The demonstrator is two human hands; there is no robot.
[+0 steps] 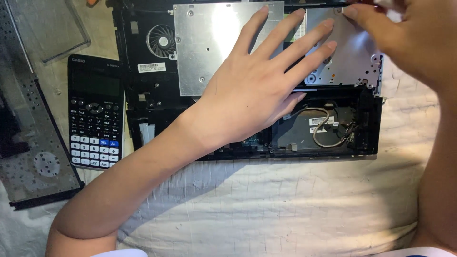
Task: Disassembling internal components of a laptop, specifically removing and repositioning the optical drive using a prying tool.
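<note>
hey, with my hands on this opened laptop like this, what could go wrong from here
1. Your left hand lies flat across the silver plate and the open bay; leaning on it might flex parts underneath.
2. The loose grey cable sits just below your fingers and could snag.
3. The laptop chassis rests on wrinkled cloth, so anything small dropped by your right hand may vanish in the folds.

A: Where is there open room around the opened laptop [247, 95]?

B: On the near side. The pale cloth [285, 209] lies bare between the two forearms, from the chassis edge to the near edge of view.

A: And on the left?

B: Tight. A black calculator [94, 112] lies just beside the chassis, and a detached dark panel [33, 157] sits further left.

A: Over the metal plates?

B: The left hand [257, 90] lies spread across them, and the right hand [409, 38] crowds the far right corner.
</note>
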